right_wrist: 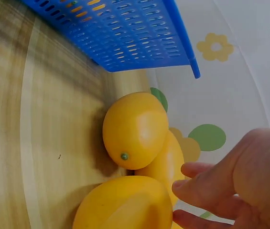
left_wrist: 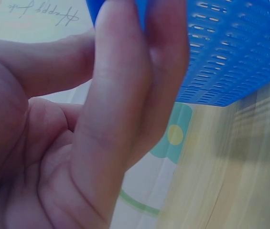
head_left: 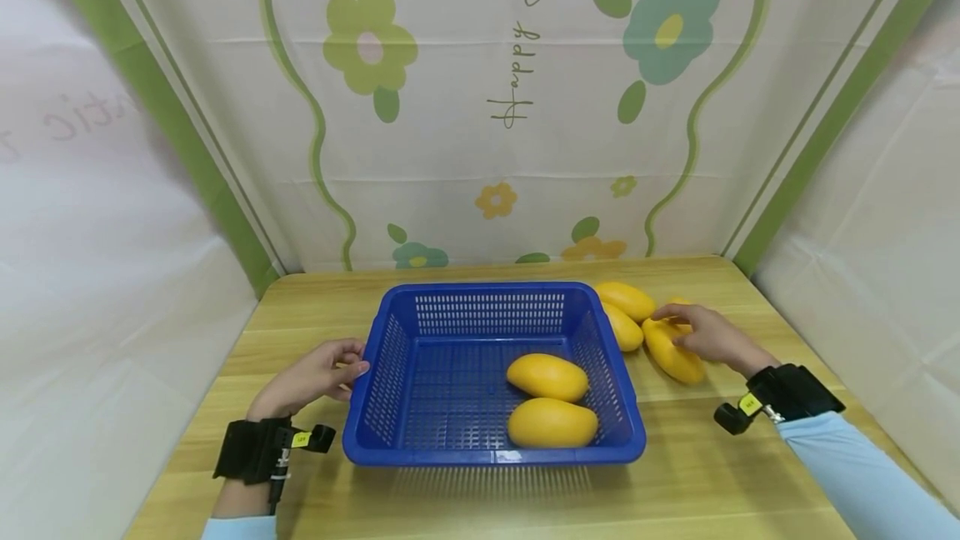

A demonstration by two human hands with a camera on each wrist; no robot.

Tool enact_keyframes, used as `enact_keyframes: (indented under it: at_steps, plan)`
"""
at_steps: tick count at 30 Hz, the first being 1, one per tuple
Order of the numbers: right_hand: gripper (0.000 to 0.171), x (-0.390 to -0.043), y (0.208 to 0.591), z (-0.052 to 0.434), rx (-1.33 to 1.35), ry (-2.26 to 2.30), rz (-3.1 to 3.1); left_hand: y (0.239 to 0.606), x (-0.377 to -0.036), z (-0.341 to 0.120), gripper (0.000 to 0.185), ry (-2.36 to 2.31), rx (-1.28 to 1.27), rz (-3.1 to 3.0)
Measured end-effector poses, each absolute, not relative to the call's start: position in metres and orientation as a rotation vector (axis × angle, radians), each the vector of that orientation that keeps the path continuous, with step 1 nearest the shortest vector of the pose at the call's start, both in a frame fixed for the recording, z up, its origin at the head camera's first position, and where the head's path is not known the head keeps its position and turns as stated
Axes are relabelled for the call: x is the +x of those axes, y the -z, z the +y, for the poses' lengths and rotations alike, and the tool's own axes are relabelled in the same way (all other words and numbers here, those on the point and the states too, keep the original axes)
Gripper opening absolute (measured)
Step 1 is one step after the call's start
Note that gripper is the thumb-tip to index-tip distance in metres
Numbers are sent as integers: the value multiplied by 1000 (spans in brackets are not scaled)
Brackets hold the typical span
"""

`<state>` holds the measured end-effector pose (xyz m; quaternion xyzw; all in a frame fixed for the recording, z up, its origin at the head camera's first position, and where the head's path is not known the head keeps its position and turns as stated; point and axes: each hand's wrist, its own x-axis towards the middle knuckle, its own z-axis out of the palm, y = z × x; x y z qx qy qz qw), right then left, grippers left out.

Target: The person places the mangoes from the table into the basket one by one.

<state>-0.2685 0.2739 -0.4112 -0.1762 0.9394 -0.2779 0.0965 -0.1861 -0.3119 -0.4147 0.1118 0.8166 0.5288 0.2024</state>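
A blue plastic basket (head_left: 491,458) with slotted walls stands on the table. My left hand (head_left: 318,377) pinches its left rim; in the left wrist view the thumb and fingers (left_wrist: 120,86) lie on either side of the blue edge. Two yellow mangoes, one (head_left: 547,377) behind the other (head_left: 553,423), lie at the right inside the basket. Right of it, my right hand (head_left: 712,336) is over another mango (head_left: 675,361), fingers loosely spread and fingertips right at its skin. In the right wrist view, this mango (right_wrist: 125,205) is at the bottom, partly cut off.
Two more mangoes, one at the back (head_left: 628,300) and one nearer (head_left: 624,330), lie close against the basket's right side. Part of another (head_left: 679,302) shows behind my right hand. Flower-printed cloth (head_left: 450,132) hangs behind the wooden table (head_left: 315,298) and on both sides.
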Motion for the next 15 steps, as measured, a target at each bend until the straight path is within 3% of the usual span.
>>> enact_keyframes:
  at_steps: [15]
  plan:
    - [46,-265,417,278,-601,779,2772,415,-186,-312,34,-1469,309,2284]
